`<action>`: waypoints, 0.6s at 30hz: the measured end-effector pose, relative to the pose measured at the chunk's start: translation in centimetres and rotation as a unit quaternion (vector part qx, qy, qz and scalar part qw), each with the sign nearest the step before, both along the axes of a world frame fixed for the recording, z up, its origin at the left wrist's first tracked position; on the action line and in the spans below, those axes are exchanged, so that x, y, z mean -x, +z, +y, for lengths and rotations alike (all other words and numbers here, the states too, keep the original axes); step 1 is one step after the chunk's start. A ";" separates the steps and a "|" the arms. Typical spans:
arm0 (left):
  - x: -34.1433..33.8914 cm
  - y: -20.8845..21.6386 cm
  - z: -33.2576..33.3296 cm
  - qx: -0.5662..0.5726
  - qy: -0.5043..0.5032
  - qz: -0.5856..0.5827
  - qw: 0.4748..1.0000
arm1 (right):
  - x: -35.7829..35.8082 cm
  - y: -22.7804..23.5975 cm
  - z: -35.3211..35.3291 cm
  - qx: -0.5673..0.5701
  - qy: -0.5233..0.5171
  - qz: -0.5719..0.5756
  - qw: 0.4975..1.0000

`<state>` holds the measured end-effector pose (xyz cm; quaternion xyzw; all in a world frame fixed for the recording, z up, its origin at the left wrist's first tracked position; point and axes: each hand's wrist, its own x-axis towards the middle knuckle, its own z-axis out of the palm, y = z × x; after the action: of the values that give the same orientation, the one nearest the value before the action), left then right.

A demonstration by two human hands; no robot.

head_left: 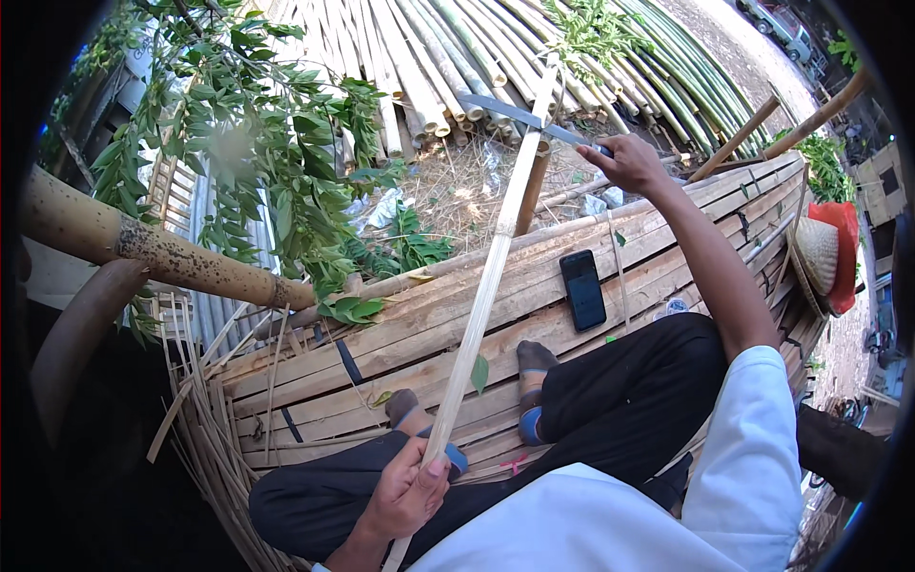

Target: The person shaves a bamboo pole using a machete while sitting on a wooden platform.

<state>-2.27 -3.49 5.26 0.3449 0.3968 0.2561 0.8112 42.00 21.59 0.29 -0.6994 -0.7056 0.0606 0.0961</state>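
Observation:
A long pale bamboo strip (488,272) runs from my lap up and away across the middle of the view. Near its lower end my left hand (408,494) is closed around it, thumb along the strip. My right hand (629,164), at the end of my outstretched arm, grips the dark handle of a long knife (519,112). Its blade lies across the strip close to the far end. Whether the edge is biting into the bamboo I cannot tell. Below the strip's far part, an upright bamboo post (532,195) shows beside it.
I sit on a slatted wooden platform (429,338), where a black phone (582,290) lies. Beyond are stacked bamboo poles (419,62) and shavings on the ground (457,195). A thick bamboo pole (172,246) and leafy branches (286,162) crowd the left. A straw hat (815,253) hangs right.

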 end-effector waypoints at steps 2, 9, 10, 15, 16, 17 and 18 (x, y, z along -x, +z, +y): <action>0.7 -0.1 -0.5 0.000 -0.010 -0.009 1.000 | -2.1 0.4 0.4 0.005 -0.091 0.002 0.996; 2.2 0.1 -2.0 0.062 -0.017 -0.035 0.997 | -5.0 0.4 1.3 0.022 -0.116 -0.090 0.989; 2.7 0.2 -2.3 0.068 -0.015 -0.038 0.997 | -4.8 0.4 1.2 0.019 -0.122 -0.064 0.990; 4.5 0.7 -3.2 0.085 -0.028 -0.008 0.996 | -5.5 0.0 1.8 0.053 -0.124 -0.096 0.986; 4.5 0.6 -3.8 0.093 0.004 -0.026 0.995 | -5.3 -0.1 2.0 0.064 -0.118 -0.100 0.986; 4.4 0.6 -4.3 0.102 0.037 -0.045 0.993 | -5.0 -0.1 2.2 0.076 -0.110 -0.105 0.985; 4.7 -0.1 -4.9 0.103 0.043 -0.044 0.993 | -4.5 -0.3 2.7 0.064 -0.106 -0.096 0.988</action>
<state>-6.92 -8.35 5.18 0.2305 0.3993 0.2634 0.8474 46.46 24.25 0.03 -0.7777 -0.6279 0.0274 -0.0110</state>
